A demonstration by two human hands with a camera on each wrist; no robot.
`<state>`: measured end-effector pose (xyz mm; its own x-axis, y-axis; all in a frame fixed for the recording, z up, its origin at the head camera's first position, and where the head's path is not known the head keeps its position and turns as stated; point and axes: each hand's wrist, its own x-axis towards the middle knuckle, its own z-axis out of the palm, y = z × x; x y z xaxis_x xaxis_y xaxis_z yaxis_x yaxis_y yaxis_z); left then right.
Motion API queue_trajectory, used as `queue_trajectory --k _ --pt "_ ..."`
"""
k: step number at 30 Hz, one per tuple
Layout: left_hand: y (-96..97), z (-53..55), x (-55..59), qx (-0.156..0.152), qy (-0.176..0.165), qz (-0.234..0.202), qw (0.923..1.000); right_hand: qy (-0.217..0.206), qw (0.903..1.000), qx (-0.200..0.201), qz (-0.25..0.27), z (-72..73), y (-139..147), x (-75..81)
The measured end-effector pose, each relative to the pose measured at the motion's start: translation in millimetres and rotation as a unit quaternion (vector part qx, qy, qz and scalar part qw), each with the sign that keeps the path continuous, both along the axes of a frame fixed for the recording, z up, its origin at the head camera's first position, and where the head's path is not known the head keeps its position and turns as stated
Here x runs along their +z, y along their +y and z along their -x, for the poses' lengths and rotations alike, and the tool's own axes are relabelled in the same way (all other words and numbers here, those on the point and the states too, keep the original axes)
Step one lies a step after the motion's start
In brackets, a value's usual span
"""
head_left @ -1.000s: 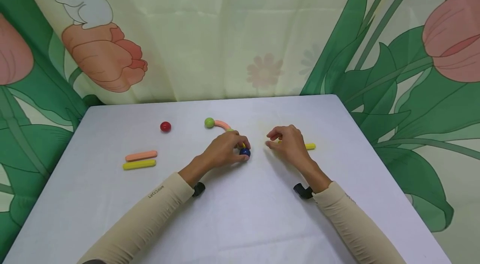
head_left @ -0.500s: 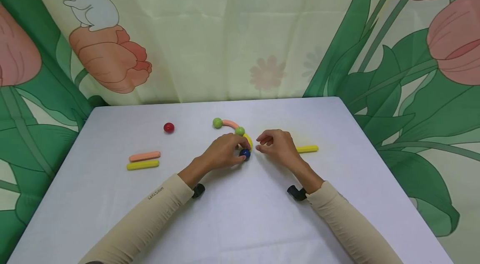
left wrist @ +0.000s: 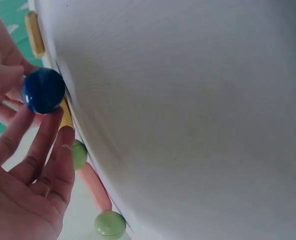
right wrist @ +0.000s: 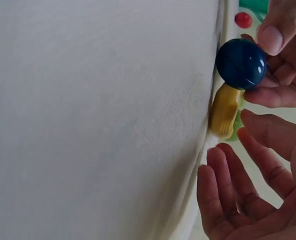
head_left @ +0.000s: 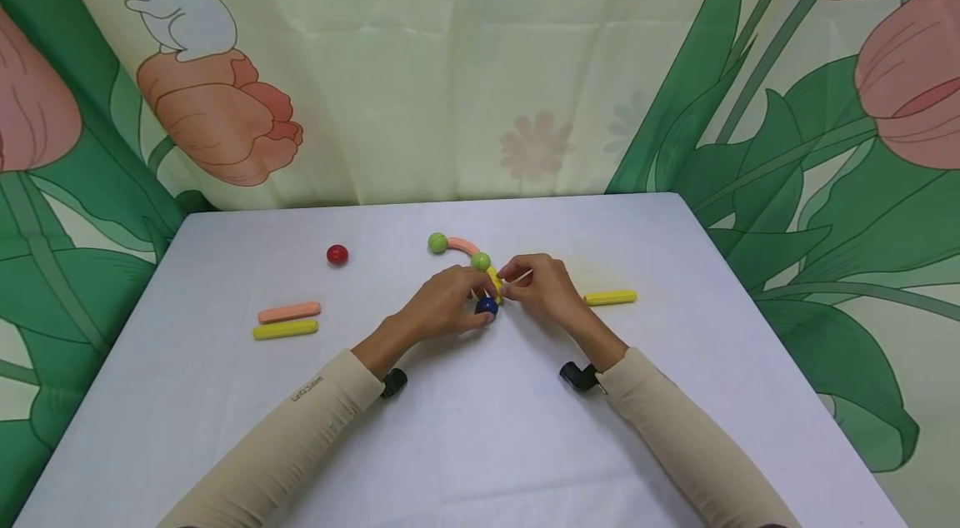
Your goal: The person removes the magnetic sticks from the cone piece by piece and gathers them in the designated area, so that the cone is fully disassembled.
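Observation:
My left hand holds a glossy blue ball between thumb and fingers. In the right wrist view that ball meets the end of a yellow curved stick. My right hand is close on the other side, with thumb and index fingertips right at the yellow stick and the other fingers loosely bent. Beyond the yellow stick come a green ball, a pink curved stick and another green ball, joined in a bent chain on the table.
A straight yellow stick lies right of my right hand. To the left, a pink stick lies beside a yellow-green stick. A red ball sits farther back on the white tabletop. Behind hangs a printed curtain.
My right hand has moved left from near the straight yellow stick to the curved yellow stick. The left hand stays at the blue ball.

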<state>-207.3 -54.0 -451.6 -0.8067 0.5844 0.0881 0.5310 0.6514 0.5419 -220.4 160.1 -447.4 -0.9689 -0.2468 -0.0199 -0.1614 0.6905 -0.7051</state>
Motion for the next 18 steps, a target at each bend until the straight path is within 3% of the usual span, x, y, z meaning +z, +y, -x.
queue_trajectory --k 9,18 --pt "1.7 -0.7 -0.7 0.05 -0.015 0.003 0.9986 -0.005 1.0 0.0 0.006 8.6 -11 -4.1" --pt "1.5 -1.3 -1.5 0.053 -0.023 0.006 0.9983 -0.024 0.9993 -0.029 0.0 8.1 -21 -3.1"
